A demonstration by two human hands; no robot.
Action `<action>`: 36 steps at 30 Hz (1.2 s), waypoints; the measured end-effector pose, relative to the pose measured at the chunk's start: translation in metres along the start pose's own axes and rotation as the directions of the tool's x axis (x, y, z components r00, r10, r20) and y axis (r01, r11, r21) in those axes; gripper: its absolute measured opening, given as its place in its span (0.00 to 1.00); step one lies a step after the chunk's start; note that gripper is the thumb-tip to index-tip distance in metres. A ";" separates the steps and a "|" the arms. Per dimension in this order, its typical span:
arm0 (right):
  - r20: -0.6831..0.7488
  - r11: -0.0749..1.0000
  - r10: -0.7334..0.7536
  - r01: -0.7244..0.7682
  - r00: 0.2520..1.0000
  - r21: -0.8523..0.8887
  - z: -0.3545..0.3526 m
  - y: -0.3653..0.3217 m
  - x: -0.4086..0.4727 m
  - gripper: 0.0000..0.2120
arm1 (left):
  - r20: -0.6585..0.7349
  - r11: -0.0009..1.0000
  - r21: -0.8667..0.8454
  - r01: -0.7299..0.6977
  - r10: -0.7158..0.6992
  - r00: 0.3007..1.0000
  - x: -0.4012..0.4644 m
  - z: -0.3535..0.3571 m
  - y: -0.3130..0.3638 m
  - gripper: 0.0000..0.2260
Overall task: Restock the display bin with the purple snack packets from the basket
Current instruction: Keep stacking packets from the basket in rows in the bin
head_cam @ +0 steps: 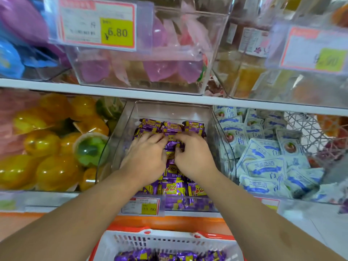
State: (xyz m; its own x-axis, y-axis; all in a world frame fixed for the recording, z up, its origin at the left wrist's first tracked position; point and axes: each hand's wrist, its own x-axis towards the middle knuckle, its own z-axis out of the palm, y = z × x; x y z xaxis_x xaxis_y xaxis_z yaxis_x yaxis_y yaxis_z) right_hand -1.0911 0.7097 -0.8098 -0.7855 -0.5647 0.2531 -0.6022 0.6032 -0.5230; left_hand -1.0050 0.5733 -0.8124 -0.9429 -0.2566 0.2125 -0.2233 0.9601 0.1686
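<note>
We see purple snack packets [170,182] marked with yellow patches and red lettering, filling a clear display bin [120,129]. More of the same purple and yellow shows in the basket [150,240], which is white with a slotted wall and orange trim. The price tag [140,205] on the bin is white, bordered in red, with a yellow block (the larger tag [98,23] above follows the same scheme). To one side lie yellow and green jelly cups [56,147]; to the other, white sachets [263,166] printed in blue. The shelf edge [113,91] is white.
</note>
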 end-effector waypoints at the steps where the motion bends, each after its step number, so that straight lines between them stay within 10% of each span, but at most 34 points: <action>1: 0.033 0.999 -0.018 0.019 0.999 -0.029 0.000 0.000 -0.003 0.21 | 0.014 1.000 0.016 0.011 -0.011 1.000 -0.001 0.001 0.001 0.25; 13: 0.161 0.993 -0.052 0.068 0.986 -0.097 -0.022 -0.003 -0.032 0.25 | 0.119 0.988 -0.134 0.078 -0.062 0.991 -0.033 -0.030 0.016 0.25; 22: 0.053 0.964 -0.221 0.210 0.974 0.164 -0.062 -0.025 -0.169 0.12 | -0.271 0.924 -0.369 -0.101 -0.003 0.963 -0.174 -0.045 0.035 0.13; 29: 0.416 0.998 -0.065 0.056 0.907 0.033 -0.014 -0.002 -0.267 0.12 | 0.095 0.959 -0.251 0.134 -0.113 0.989 -0.276 0.027 0.011 0.16; 36: 0.674 0.985 0.168 -0.095 0.719 -0.145 0.042 0.036 -0.306 0.11 | 0.506 0.909 -0.016 0.417 -0.352 0.787 -0.315 0.070 -0.017 0.30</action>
State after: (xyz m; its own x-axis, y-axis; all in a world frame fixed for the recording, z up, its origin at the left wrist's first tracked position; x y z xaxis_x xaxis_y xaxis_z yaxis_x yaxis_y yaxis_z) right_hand -0.8666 0.8804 -0.9399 -0.5704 -0.6842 -0.4544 -0.5394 0.7293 -0.4210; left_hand -0.7220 0.6456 -0.9499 -0.7888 -0.4838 -0.3791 -0.5921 0.7636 0.2575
